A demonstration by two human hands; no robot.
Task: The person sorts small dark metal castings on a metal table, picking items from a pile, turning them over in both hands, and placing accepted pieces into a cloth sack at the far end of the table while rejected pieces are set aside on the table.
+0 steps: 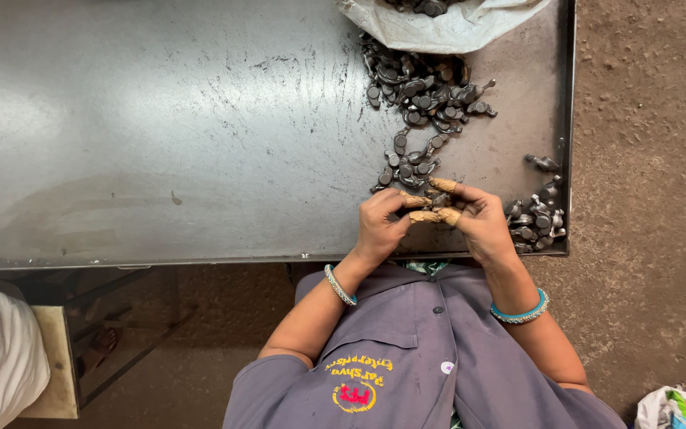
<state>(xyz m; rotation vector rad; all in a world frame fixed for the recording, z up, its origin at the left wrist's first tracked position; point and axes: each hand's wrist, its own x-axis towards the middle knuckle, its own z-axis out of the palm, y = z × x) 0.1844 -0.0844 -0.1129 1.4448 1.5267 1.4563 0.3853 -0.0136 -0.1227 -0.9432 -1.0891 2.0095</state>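
Here the left hand [381, 222] and right hand [482, 222], fingertips taped, pinch one small dark metal forged part [436, 203] between them, presumably for inspection; loose heap of such parts [426, 91] at twelve o'clock on the steel table [160, 119].

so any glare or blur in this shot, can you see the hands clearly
Head view: soft glare on the scratched grey metal table upper left; left hand and right hand sharp; small dark metal parts crisp; floor under the table shadowed.

The person wears a grey short-sleeved shirt [422, 349] with buttons and a yellow-and-red emblem [356, 391]. A silver bangle [340, 285] circles the left wrist, a turquoise one [521, 311] the right. Tan wraps [425, 216] cover several fingers.
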